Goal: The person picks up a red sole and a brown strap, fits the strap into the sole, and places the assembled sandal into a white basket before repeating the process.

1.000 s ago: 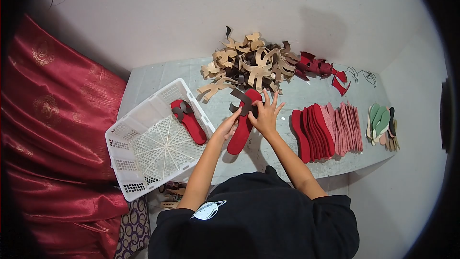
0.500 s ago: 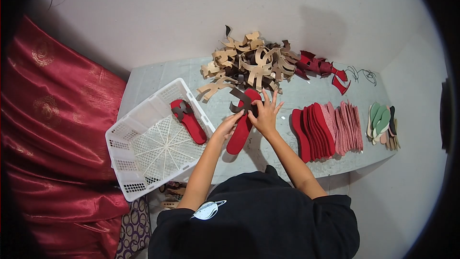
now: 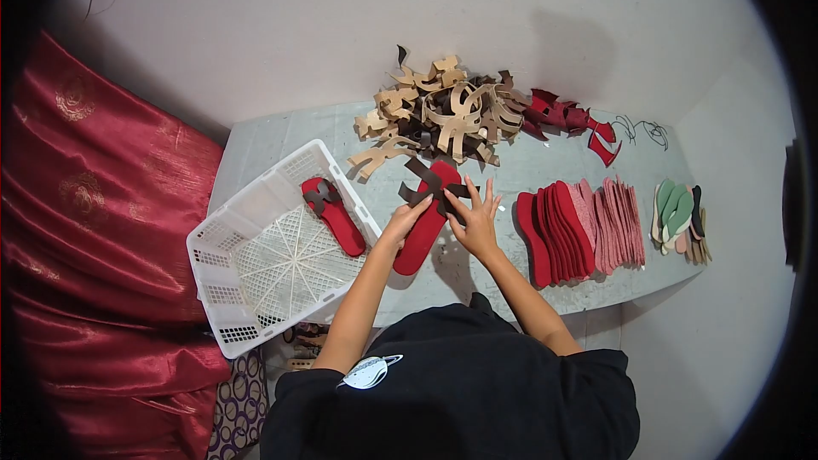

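The sole has swung, its lower end shifting toward my left, and my right hand has slid nearer me, while the dark strap's arms now show more splayed. I hold the red sole [image 3: 415, 247] over the middle of the table [image 3: 503, 172], the dark strap [image 3: 437, 191] crossing its upper part. My left hand [image 3: 404, 223] clamps the sole's left side, thumb on top; my right hand [image 3: 479, 226] has its thumb and fingers at the strap's right arms, fingers spread, and I can't tell whether they pinch. At my left, the white crate [image 3: 273, 273] overhangs the near left corner, a strapped red sole [image 3: 342, 230] inside. Tan and brown straps [image 3: 456, 115] heap along the far edge, dark red pieces [image 3: 558, 115] beside them. Red soles [image 3: 554, 234], pink soles [image 3: 618, 226] and green soles [image 3: 677, 209] run toward the right edge.
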Available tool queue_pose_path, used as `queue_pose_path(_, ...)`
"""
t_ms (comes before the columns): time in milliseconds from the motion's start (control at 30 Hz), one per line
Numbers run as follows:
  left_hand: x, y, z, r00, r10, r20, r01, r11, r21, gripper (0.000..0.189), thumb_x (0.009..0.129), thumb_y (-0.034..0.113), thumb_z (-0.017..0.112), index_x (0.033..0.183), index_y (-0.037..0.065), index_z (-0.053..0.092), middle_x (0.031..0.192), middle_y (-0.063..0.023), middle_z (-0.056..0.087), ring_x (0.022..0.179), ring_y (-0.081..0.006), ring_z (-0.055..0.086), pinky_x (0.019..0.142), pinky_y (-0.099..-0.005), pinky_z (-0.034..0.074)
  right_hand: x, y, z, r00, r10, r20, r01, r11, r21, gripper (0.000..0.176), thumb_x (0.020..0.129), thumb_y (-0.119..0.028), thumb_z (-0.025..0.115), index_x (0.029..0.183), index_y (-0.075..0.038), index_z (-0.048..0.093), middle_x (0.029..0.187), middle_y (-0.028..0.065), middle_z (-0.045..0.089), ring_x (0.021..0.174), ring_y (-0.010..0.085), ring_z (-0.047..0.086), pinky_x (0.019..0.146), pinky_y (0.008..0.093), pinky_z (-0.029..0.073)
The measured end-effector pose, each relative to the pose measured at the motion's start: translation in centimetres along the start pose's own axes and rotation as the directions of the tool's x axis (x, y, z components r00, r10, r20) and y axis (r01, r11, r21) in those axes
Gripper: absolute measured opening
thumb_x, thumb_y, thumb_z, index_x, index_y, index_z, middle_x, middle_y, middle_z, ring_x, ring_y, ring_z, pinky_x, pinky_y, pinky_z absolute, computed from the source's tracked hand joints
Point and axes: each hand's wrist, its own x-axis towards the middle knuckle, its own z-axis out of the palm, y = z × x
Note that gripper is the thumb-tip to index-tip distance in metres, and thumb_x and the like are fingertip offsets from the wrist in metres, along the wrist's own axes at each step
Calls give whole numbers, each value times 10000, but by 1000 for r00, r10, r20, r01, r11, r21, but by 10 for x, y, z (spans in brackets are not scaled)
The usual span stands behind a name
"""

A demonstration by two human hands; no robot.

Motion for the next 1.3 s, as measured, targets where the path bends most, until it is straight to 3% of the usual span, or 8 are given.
queue_pose_path(300, 1, -19, 4, 963, 268, 34, -270, 943, 197, 333, 804, 315, 598, 951, 16, 613, 827, -56, 636, 684, -119, 588, 606, -250, 465, -29, 6, -3, 999, 18, 32, -18, 1000, -8, 451, 753, -183, 574, 1194, -245, 502, 1396, 100, 205, 1266, 460, 37, 926, 668, 61)
queue_pose_path(433, -9, -24, 23, 840, 542, 32, -475, 706, 526, 231, 796, 233, 596, 863, 16, 636, 770, -97, 646, 669, -137, 601, 594, -266, 459, -42, 8, -6, 993, 73, 89, -80, 994, 77, 458, 769, -124, 538, 1218, -185, 475, 1392, 107, 217, 1267, 438, 95, 959, 616, 106)
queue_pose_path(533, -19, -24, 44, 598, 775, 203, -599, 265, 755, 152, 747, 137, 591, 836, 20, 631, 797, -146, 625, 710, -298, 603, 627, -346, 472, -51, 21, -1, 985, 94, 143, -143, 914, 381, 438, 786, -82, 503, 1222, -108, 462, 1380, 116, 247, 1259, 391, 195, 993, 505, 181)
queue_pose_path(600, -12, -36, 43, 536, 766, 355, -653, 110, 749, 245, 660, 109, 615, 893, 34, 605, 971, -145, 592, 851, -296, 574, 744, -361, 456, -60, 30, 5, 978, 133, 164, -210, 697, 685, 383, 812, -36, 461, 1195, -46, 478, 1317, 127, 352, 1208, 290, 349, 985, 311, 272)
queue_pose_path(700, 6, -52, 35, 445, 699, 560, -676, -148, 722, 311, 608, 106, 614, 906, 25, 578, 1071, -162, 550, 974, -302, 533, 836, -380, 420, -74, 46, 16, 934, 288, 213, -331, 464, 822, 373, 810, -40, 473, 1183, -50, 489, 1210, 123, 447, 1132, 240, 424, 921, 301, 336)
queue_pose_path(833, 24, -84, 21, 389, 490, 780, -616, -491, 616, 177, 624, 89, 571, 779, 10, 538, 1124, -176, 522, 1018, -323, 518, 844, -399, 424, -90, 60, 4, 860, 468, 204, -483, 616, 622, 340, 806, -112, 538, 1132, -22, 505, 1141, 94, 477, 1090, 208, 443, 881, 311, 377)
queue_pose_path(967, 33, -118, 8, 538, 315, 781, -631, -464, 622, 224, 639, 91, 547, 836, -12, 577, 1131, -220, 504, 977, -320, 541, 845, -389, 430, -116, 76, -3, 904, 388, 182, -424, 755, 500, 339, 747, -67, 567, 1083, -57, 525, 1104, 116, 506, 1064, 233, 471, 888, 330, 366)
queue_pose_path(1300, 31, -141, 6, 577, 281, 767, -621, -460, 635, 311, 748, 263, 571, 738, -47, 557, 1092, -275, 503, 888, -348, 572, 737, -380, 493, -135, 79, -6, 957, 217, 192, -272, 900, 340, 404, 688, -21, 579, 1084, -72, 513, 1141, 140, 490, 1056, 324, 458, 906, 372, 361)
